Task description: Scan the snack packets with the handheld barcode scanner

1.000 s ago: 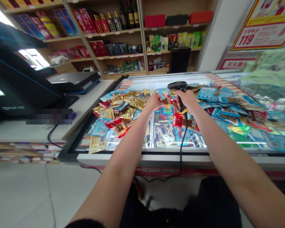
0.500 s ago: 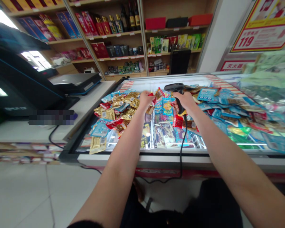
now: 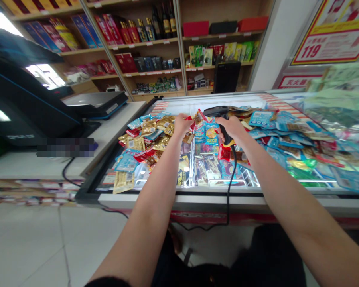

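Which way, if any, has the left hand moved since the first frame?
Yes, leftward: the left hand was above the freezer divider and is now clearly left of it.

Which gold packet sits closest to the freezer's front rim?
The pale gold packet at the front left, against the freezer rim. The other gold packets lie farther back, nearer the left hand.

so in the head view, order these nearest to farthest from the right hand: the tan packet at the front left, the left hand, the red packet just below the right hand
From the right hand, which grips a barcode scanner:
1. red packet, just below it
2. left hand, off to its left, at the pile of packets
3. tan packet, farthest, at the front left of the display
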`<action>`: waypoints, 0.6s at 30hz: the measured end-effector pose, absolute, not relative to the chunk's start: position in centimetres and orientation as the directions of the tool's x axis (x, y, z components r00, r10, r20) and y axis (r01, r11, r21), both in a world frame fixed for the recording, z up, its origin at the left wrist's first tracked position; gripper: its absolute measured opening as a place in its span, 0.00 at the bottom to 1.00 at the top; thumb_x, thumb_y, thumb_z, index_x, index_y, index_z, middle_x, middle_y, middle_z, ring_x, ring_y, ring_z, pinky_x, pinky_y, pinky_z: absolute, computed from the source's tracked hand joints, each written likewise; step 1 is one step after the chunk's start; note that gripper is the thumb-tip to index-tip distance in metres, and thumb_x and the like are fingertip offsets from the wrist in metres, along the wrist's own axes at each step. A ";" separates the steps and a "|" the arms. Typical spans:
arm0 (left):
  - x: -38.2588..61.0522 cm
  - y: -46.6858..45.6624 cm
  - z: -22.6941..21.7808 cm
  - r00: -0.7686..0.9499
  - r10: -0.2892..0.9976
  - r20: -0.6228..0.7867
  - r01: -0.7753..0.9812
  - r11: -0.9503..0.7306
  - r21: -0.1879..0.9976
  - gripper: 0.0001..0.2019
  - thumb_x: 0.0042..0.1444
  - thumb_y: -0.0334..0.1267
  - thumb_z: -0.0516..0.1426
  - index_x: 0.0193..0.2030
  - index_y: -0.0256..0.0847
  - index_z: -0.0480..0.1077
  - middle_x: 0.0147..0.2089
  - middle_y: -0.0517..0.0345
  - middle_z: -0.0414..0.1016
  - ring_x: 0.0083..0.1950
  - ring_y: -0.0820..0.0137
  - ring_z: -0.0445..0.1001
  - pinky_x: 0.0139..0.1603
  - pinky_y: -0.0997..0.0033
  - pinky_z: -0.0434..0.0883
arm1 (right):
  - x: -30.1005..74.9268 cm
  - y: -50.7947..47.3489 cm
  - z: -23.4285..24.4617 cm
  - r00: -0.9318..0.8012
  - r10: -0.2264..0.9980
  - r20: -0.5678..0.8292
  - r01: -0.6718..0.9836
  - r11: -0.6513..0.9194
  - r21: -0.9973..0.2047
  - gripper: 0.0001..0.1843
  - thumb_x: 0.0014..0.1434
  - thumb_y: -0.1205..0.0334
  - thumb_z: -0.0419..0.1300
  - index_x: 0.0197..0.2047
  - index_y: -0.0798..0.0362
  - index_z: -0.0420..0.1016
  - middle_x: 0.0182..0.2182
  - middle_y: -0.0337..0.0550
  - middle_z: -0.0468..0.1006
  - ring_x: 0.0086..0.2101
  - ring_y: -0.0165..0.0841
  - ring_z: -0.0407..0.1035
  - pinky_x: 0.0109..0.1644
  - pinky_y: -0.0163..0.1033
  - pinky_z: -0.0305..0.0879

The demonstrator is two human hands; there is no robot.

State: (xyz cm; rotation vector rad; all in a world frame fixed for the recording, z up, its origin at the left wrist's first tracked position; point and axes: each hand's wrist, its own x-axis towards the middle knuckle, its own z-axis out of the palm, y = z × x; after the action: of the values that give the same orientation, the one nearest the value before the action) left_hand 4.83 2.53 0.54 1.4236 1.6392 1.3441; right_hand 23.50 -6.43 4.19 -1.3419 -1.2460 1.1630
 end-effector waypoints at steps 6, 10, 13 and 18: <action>4.8 2.6 0.5 -0.260 0.946 0.195 0.392 -0.081 0.916 0.11 0.42 0.30 0.61 0.31 0.42 0.64 0.26 0.63 0.69 0.30 0.68 0.72 0.36 0.67 0.69 | 23.6 -6.3 4.0 0.031 0.999 -0.020 0.123 -0.023 -0.992 0.13 0.56 0.58 0.59 0.23 0.49 0.62 0.13 0.39 0.67 0.13 0.30 0.60 0.14 0.35 0.58; 4.6 3.0 0.2 -0.259 0.941 0.217 0.432 -0.088 0.898 0.10 0.42 0.30 0.61 0.32 0.41 0.65 0.28 0.62 0.70 0.34 0.67 0.73 0.39 0.66 0.69 | 23.6 -6.1 3.9 0.026 1.000 0.004 0.118 0.001 -0.993 0.14 0.55 0.59 0.59 0.21 0.49 0.62 0.14 0.40 0.67 0.14 0.31 0.60 0.14 0.36 0.58; 4.5 3.3 0.1 -0.266 0.936 0.233 0.447 -0.094 0.889 0.10 0.42 0.30 0.61 0.32 0.41 0.66 0.29 0.61 0.71 0.35 0.67 0.73 0.40 0.67 0.70 | 23.7 -6.0 3.8 0.031 1.000 0.000 0.118 -0.003 -0.993 0.14 0.55 0.58 0.60 0.21 0.50 0.62 0.14 0.40 0.67 0.14 0.31 0.61 0.14 0.37 0.59; 3.9 3.5 0.3 -0.287 0.914 0.286 0.513 -0.105 0.852 0.12 0.45 0.30 0.61 0.38 0.40 0.68 0.34 0.59 0.73 0.37 0.67 0.75 0.42 0.68 0.70 | 23.6 -6.1 3.9 0.053 0.999 -0.004 0.144 -0.012 -0.990 0.14 0.56 0.58 0.59 0.21 0.50 0.63 0.13 0.40 0.66 0.13 0.31 0.61 0.13 0.36 0.58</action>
State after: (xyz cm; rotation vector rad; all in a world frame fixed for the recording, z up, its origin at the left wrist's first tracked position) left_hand 3.86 3.46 0.34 1.5626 1.7748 1.3612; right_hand 23.63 -6.11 3.92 -1.3449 -1.2711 1.1045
